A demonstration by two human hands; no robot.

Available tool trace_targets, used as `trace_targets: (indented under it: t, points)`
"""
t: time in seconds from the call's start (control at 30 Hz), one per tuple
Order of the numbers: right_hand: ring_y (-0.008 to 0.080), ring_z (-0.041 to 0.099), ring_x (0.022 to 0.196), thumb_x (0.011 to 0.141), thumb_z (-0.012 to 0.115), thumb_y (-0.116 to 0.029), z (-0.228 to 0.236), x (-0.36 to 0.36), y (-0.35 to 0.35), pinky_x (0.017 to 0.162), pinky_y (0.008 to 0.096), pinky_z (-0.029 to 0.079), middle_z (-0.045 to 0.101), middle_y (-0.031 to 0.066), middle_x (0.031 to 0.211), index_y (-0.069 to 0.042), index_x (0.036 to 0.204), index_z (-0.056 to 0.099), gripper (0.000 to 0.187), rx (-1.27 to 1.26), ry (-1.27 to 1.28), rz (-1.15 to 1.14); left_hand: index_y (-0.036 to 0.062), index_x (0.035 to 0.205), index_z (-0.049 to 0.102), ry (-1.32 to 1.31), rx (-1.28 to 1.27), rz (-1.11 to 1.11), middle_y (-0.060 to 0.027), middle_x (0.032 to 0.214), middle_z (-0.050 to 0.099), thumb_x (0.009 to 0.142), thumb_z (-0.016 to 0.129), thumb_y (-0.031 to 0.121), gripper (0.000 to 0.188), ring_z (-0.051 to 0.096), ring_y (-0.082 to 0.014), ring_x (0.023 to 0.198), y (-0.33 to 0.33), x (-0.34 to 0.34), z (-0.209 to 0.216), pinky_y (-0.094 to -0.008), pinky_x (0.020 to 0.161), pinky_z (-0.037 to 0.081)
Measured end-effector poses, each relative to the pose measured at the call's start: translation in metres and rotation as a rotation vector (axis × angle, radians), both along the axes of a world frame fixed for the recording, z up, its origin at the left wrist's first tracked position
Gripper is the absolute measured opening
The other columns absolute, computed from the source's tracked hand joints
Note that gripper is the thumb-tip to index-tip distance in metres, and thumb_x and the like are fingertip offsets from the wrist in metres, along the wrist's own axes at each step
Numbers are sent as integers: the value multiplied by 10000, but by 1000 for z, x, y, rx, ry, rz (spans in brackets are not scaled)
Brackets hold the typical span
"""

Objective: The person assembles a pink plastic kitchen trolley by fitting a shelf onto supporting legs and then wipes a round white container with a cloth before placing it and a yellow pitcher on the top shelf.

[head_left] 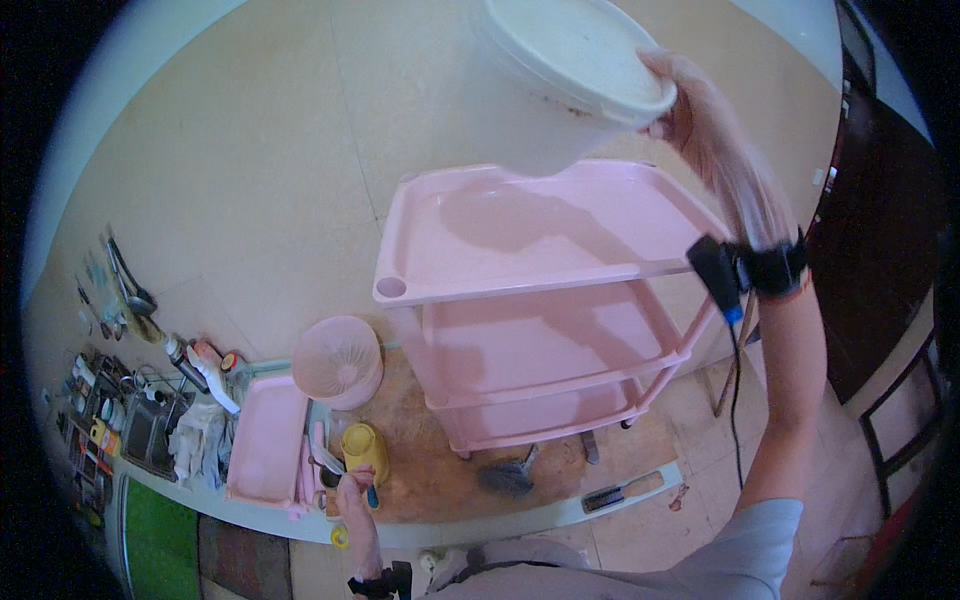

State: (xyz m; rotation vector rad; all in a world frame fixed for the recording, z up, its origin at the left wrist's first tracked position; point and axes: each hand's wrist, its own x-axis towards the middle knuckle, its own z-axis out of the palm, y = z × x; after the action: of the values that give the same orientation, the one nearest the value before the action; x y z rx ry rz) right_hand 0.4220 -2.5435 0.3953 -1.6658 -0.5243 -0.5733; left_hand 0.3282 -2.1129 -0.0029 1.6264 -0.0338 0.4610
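Observation:
My right hand [690,110] is raised high and grips the rim of a large white plastic tub [570,70], which it holds tilted above a pink three-tier shelf rack [530,280]. A black band with a small device sits on that wrist. Low down, my left hand [352,492] holds a small tool with a blue handle [371,496] next to a yellow jug [366,448] on the counter.
A round pink basket [338,360] and a flat pink tray [268,440] lie left of the rack. Bottles, rags and a sink with utensils fill the far left. A dark brush [508,476] and a scraper [620,492] rest below the rack. A dark door stands at right.

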Motion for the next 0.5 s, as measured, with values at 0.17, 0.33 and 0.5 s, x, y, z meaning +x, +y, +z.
trace_targets:
  t: [0.17, 0.33, 0.5]
  points:
    - [97, 583, 548, 840, 550, -324, 0, 45, -57, 478, 198, 501, 597, 45, 658, -32, 874, 559, 294, -35, 270, -357, 6, 785, 535, 41, -6, 17, -131, 965, 590, 956, 345, 337, 418, 533, -189, 885, 2, -1, -5, -311, 812, 407]
    - [78, 554, 560, 825, 541, -364, -26, 50, -78, 504, 217, 469, 588, 21, 647, -86, 848, 583, 283, -155, 464, -523, 4, 789, 540, 42, -7, 25, -123, 948, 594, 947, 365, 325, 398, 536, -189, 859, 3, -6, -13, -310, 797, 412]
    - [134, 573, 637, 819, 560, -381, -29, 46, -86, 559, 254, 467, 607, 87, 771, -54, 897, 583, 337, -431, 441, -666, 5, 822, 557, 53, 14, 51, -104, 940, 596, 939, 379, 308, 371, 536, -179, 849, -3, -9, -14, -305, 790, 415]
